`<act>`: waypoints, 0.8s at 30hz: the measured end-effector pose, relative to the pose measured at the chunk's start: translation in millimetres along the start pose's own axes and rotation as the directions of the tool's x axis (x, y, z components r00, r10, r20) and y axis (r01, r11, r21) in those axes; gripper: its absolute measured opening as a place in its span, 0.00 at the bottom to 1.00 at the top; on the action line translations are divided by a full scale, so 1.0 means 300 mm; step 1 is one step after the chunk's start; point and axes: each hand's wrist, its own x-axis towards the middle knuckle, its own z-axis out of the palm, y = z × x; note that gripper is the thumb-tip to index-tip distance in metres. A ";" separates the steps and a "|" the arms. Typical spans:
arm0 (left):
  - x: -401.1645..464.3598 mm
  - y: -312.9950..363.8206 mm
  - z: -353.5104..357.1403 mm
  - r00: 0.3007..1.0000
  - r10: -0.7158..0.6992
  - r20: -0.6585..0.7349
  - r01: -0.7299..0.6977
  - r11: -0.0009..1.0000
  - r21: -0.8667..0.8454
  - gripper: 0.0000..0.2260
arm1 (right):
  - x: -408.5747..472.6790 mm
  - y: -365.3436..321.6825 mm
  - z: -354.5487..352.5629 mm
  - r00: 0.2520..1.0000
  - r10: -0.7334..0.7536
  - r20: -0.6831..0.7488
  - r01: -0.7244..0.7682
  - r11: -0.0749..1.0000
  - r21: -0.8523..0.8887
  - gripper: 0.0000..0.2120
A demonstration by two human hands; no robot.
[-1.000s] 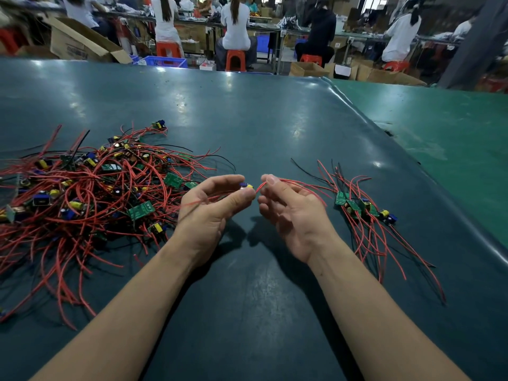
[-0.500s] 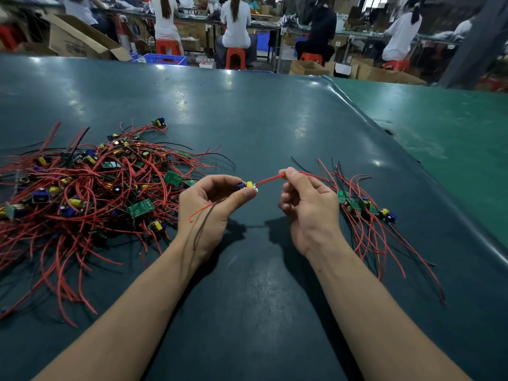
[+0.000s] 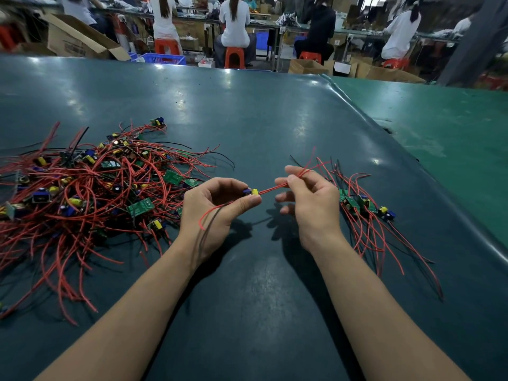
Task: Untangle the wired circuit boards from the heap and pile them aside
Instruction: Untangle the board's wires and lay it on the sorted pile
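My left forearm: bare, entering from lower left, angled up toward centre. My left hand (image 3: 213, 209): raised off the surface, palm turned inward, fingers curled, thumb and forefinger pinching a small part at their tips. My right forearm: bare, entering from lower right, angled up and inward. My right hand (image 3: 310, 199): raised, back toward me, thumb and forefinger pinching a thin strand, lower fingers (image 3: 283, 198) loosely bent and spread. The two hands are near each other, not touching
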 end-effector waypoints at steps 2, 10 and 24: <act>-0.001 0.002 -0.004 1.000 0.003 -0.001 -0.003 1.000 0.005 0.11 | 0.008 -0.010 -0.003 0.998 0.066 0.021 -0.069 0.976 0.205 0.08; -0.003 0.003 0.004 1.000 -0.025 0.006 0.025 1.000 0.004 0.11 | 0.023 0.007 -0.024 0.985 -0.145 -0.090 0.126 0.974 -0.190 0.15; -0.007 0.005 0.005 0.999 -0.025 0.037 0.025 1.000 0.000 0.11 | 0.037 0.007 -0.036 0.974 -0.125 -0.186 0.104 0.988 -0.118 0.13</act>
